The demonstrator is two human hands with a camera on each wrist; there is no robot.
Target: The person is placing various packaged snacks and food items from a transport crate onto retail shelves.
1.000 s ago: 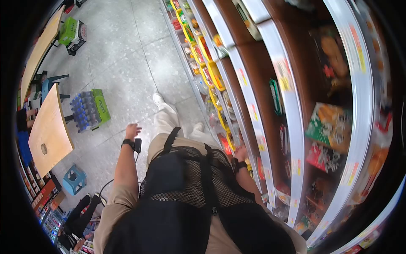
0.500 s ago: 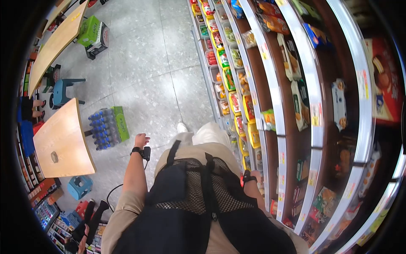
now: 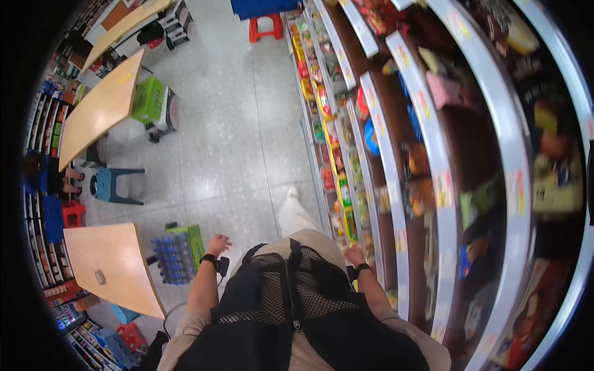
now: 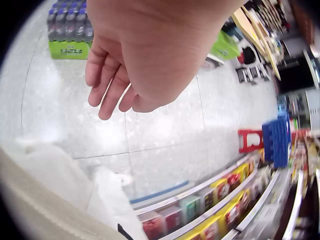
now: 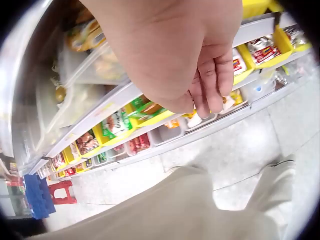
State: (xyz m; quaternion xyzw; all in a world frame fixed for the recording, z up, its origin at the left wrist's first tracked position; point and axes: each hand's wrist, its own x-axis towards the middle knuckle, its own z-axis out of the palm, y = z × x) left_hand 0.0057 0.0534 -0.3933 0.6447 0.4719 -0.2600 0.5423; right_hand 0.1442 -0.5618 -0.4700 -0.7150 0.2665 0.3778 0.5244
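My left hand (image 3: 218, 245) hangs over the floor in front of my left hip, its loosely bent fingers (image 4: 107, 92) around nothing. On the other side, my right hand (image 3: 354, 255) hangs close by the lower shelf tiers. In the right wrist view its relaxed fingers (image 5: 212, 82) hold nothing and overlap the yellow bins (image 5: 117, 127) of packaged snacks behind them. Nearest to the left hand is a pack of dark bottles with blue caps (image 3: 173, 260), beside a green carton (image 3: 195, 242).
Tall snack shelves (image 3: 442, 185) line my right side. To the left are a wooden table (image 3: 108, 266), a longer table (image 3: 99, 114), a blue stool (image 3: 117, 185) and a green box (image 3: 148, 99). A red stool (image 3: 266, 28) stands far ahead on grey floor tiles (image 3: 216, 123).
I have walked forward along the shelves. The tables, stool and bottles have shifted lower in view, and a red stool with something blue now shows ahead. Both hands stay without any object.
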